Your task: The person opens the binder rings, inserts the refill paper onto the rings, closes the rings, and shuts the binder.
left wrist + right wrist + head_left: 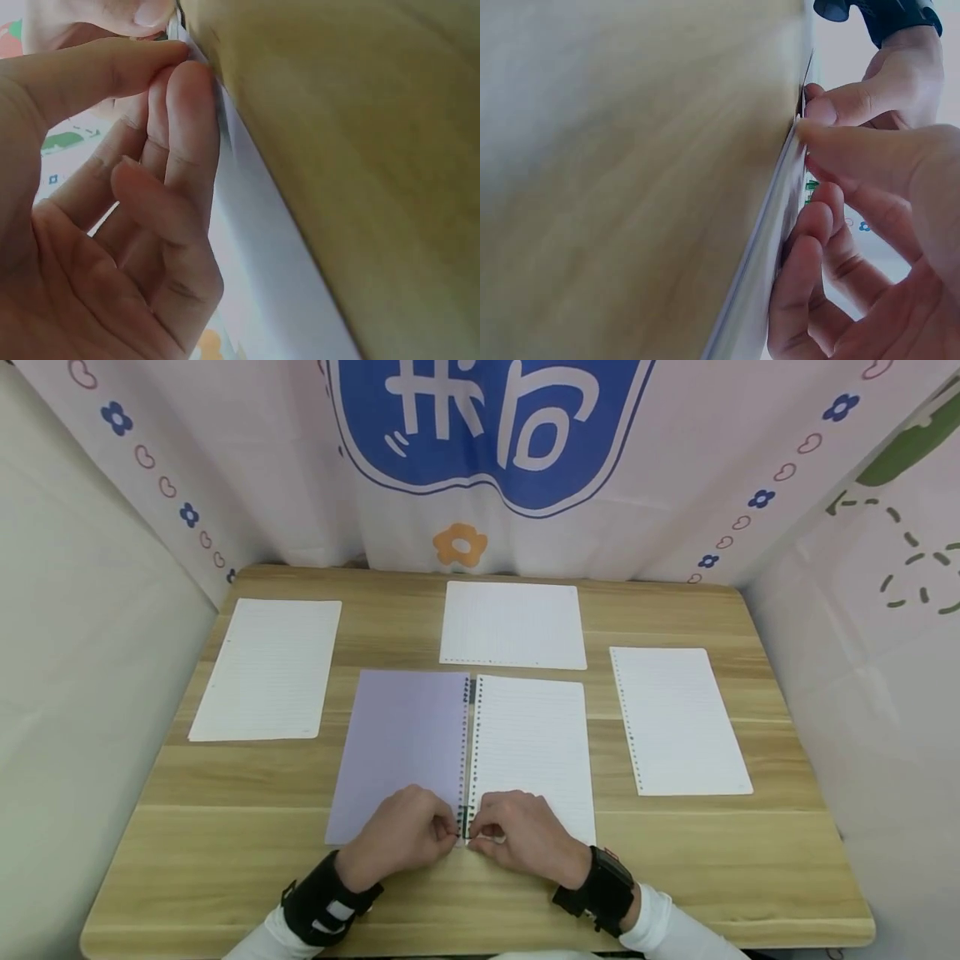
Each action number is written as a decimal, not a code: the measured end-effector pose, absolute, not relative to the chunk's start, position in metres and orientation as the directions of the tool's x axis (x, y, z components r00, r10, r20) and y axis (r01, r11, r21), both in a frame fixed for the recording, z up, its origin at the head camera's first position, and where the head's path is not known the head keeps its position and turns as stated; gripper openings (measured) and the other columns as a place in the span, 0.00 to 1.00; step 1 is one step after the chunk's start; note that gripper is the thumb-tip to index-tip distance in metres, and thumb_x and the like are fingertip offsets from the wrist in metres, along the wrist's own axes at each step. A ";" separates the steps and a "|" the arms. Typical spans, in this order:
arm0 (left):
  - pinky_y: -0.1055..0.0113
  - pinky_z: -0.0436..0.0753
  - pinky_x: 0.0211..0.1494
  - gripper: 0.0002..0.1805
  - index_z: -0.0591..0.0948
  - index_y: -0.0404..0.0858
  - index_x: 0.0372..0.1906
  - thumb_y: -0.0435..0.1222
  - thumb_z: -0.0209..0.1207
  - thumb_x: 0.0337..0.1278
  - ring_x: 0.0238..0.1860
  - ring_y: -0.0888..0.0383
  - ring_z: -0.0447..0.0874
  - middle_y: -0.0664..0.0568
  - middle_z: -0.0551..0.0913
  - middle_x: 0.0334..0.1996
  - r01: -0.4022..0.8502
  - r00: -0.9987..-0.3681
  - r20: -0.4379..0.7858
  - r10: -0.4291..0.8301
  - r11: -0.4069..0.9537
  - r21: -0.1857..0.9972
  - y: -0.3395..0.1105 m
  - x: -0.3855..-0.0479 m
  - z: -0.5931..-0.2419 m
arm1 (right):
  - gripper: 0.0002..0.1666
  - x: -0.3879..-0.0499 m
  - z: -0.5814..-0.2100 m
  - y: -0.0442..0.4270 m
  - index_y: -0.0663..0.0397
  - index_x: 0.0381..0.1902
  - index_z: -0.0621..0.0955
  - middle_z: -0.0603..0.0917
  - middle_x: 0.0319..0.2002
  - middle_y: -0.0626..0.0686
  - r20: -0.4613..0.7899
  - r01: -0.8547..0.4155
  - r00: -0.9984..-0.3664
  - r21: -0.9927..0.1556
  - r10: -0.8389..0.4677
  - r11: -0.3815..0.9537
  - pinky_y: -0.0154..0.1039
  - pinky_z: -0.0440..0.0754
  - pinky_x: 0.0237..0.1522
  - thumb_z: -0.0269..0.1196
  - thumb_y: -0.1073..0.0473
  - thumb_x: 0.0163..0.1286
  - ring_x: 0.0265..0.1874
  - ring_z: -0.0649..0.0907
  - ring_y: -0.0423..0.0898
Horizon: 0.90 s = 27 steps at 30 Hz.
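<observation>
A loose-leaf binder lies open on the table, its purple cover (408, 727) to the left and lined paper (532, 743) to the right. Its ring spine (467, 777) runs down the middle. At the spine's lower end, my left hand (408, 831) pinches the left side of the rings with thumb and forefinger. Close beside it, my right hand (525, 835) pinches the right side in the same way. In the right wrist view, both thumbs meet near the binder's edge (754, 255). The fingertips hide the exact part of the rings being gripped.
Loose lined sheets with punched edges lie around the binder: one (266, 668) at left, one (513, 622) behind, one (678, 718) at right. The wooden table (480, 910) is bordered by hanging cloth (285, 485) at the back and sides.
</observation>
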<state>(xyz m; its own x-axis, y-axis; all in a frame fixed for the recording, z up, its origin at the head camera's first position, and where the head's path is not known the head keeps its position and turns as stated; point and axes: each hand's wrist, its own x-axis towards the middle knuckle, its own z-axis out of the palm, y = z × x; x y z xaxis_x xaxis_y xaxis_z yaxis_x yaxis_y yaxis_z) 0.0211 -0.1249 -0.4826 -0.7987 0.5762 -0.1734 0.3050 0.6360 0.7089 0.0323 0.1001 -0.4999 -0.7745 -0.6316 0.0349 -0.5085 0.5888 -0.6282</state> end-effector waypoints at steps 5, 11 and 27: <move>0.75 0.79 0.25 0.08 0.91 0.47 0.23 0.32 0.76 0.52 0.19 0.75 0.76 0.69 0.83 0.18 0.322 -0.780 -0.190 0.597 0.642 0.695 -0.122 0.016 -0.484 | 0.11 0.029 -0.499 0.099 0.42 0.29 0.92 0.82 0.25 0.35 0.043 -0.495 -0.793 -0.626 -0.608 0.602 0.20 0.69 0.24 0.79 0.45 0.65 0.23 0.73 0.26; 0.74 0.78 0.25 0.10 0.89 0.48 0.21 0.33 0.73 0.54 0.18 0.74 0.75 0.71 0.80 0.16 0.305 -0.782 -0.194 0.592 0.636 0.709 -0.124 0.021 -0.485 | 0.10 0.033 -0.499 0.096 0.43 0.27 0.91 0.80 0.23 0.35 -0.013 -0.457 -0.801 -0.632 -0.598 0.626 0.18 0.68 0.25 0.79 0.51 0.66 0.22 0.72 0.25; 0.73 0.75 0.21 0.14 0.83 0.52 0.16 0.32 0.70 0.49 0.17 0.74 0.71 0.72 0.75 0.13 0.297 -0.826 -0.177 0.536 0.679 0.671 -0.122 0.018 -0.484 | 0.06 0.029 -0.492 0.090 0.44 0.28 0.89 0.74 0.23 0.35 -0.042 -0.437 -0.816 -0.609 -0.576 0.663 0.20 0.64 0.22 0.76 0.59 0.63 0.21 0.69 0.27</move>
